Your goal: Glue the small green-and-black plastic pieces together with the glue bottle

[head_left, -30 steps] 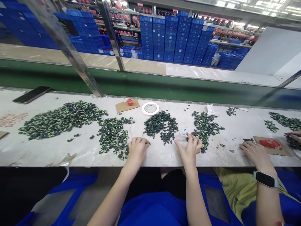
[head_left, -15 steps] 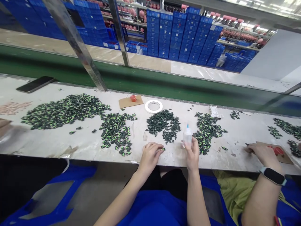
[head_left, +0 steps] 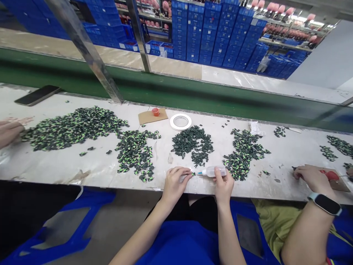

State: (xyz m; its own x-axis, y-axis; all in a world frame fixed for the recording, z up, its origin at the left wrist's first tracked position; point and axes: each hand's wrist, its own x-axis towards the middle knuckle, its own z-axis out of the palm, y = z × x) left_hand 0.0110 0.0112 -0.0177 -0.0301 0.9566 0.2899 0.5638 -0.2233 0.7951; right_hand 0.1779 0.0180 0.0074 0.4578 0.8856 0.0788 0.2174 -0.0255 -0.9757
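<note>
Between the thumb and fingers of my left hand (head_left: 175,181) is a small black-and-green piece (head_left: 193,174), mostly covered by the fingertips. My right hand (head_left: 224,183) grips a clear squeeze bottle (head_left: 211,171) lying nearly level, its blue needle tip pointing left. That tip is at the small piece; whether they touch I cannot tell. Just beyond my hands spreads a pile of small dark pieces (head_left: 183,141). Black-and-green pieces form one heap (head_left: 135,152) to the left and another (head_left: 242,156) beside my right hand.
A roll of white tape (head_left: 173,122) and cardboard (head_left: 146,117) with a red cap (head_left: 155,111) lie behind the piles. A larger heap (head_left: 74,129) and a phone (head_left: 38,95) are at left. A co-worker's hand (head_left: 313,178) works at right; another person's hand (head_left: 9,133) shows at far left.
My right hand has tipped the bottle from upright to nearly level, bringing its needle tip left to the small piece. My left hand has stayed in place. A hand has appeared at far left.
</note>
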